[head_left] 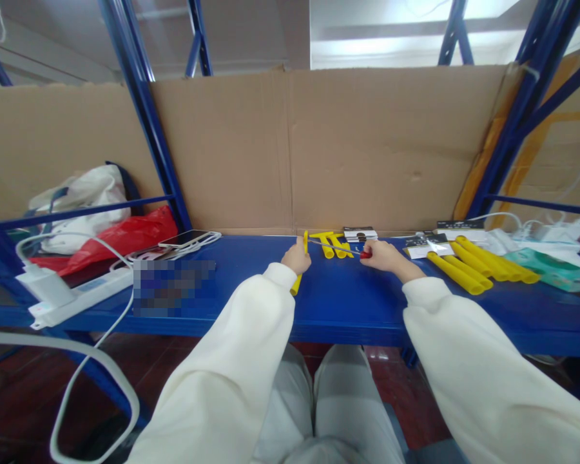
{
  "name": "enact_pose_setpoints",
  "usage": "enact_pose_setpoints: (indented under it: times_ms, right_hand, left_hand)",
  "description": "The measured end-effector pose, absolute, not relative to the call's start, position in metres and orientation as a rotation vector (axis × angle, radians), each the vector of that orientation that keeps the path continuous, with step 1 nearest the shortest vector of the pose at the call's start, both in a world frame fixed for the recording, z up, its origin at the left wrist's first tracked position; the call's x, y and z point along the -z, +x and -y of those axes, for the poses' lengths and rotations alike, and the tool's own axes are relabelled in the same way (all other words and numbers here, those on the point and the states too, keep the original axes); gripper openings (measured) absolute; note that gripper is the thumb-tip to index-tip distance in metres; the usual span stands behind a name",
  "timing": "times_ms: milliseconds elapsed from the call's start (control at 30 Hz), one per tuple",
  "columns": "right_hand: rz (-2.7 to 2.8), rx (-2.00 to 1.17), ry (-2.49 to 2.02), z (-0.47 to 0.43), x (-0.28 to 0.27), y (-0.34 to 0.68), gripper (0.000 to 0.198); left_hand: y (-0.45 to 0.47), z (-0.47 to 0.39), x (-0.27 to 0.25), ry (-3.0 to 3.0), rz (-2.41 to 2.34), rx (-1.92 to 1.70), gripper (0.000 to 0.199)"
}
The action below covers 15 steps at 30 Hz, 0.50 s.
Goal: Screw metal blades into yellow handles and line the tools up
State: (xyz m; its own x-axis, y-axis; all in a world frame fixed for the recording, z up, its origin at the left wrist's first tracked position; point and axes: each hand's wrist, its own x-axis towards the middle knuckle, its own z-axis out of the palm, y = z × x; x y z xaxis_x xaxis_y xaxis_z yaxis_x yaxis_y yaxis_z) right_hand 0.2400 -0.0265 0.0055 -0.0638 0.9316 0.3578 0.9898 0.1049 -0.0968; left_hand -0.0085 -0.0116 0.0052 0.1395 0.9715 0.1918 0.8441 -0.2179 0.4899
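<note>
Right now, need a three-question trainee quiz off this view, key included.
1. Which hand holds the red-handled tool?
2. True or false: the power strip lies left of the tool.
3. The tool's shaft ends nearest: (A) the power strip; (B) a yellow piece; (C) the green pack.

Key: 1. The right hand. 2. True. 3. B, the one in the left hand.

yellow tubes (458, 273), red handle (366, 255), blue table (348, 296)
</note>
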Motion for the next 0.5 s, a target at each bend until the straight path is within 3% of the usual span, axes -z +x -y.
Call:
enact_pose_setpoints:
  times_ms: [500]
  right_hand:
    - [2.053,0.284,-1.909,0.0296,-0.0078,0.2367,0.006]
  left_hand:
    - [-0.0102,0.0082,-0.0036,2.108,-1.77,-0.718,0.048]
